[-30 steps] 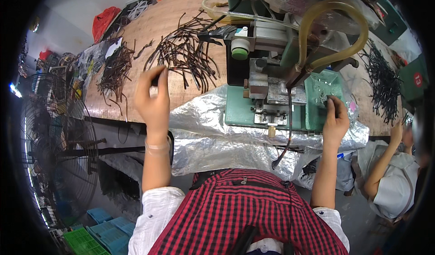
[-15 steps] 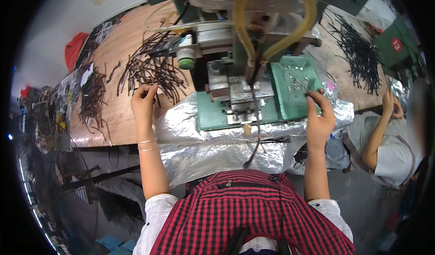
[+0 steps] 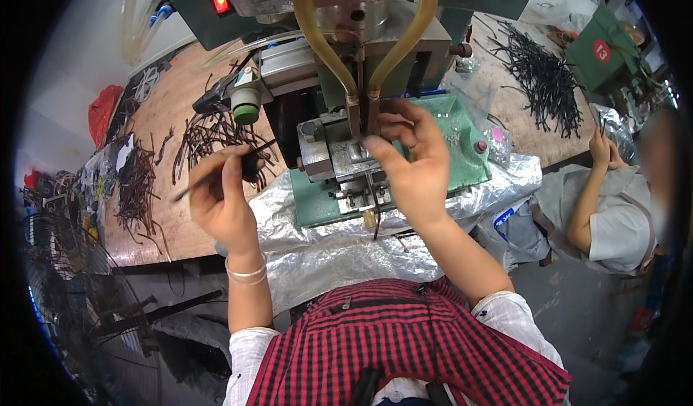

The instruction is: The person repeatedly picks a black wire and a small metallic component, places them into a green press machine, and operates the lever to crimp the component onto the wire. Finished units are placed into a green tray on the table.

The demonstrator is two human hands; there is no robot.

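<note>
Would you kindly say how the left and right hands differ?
The left hand pinches a dark cable; whether the right hand holds anything is unclear. The left hand is over the bench beside the machine, while the right hand is at its metal parts. The left wrist wears a bracelet; the right wrist shows none. Both are ungloved, fingers bent.

A gap runs between the left hand (image 3: 224,202) and the steel block (image 3: 315,146), above the foil (image 3: 346,251); the dark strip (image 3: 193,186) pokes toward it, and the green knob (image 3: 246,113) juts out behind. Hoses (image 3: 429,9) drop to the press tip (image 3: 354,121), obstructing access from above. The right hand (image 3: 417,179) blocks the block's right side and the tray's (image 3: 462,171) left part; the tray's right part is open from above. Between the forearms, a lane leads to the brass fitting (image 3: 370,219).
</note>
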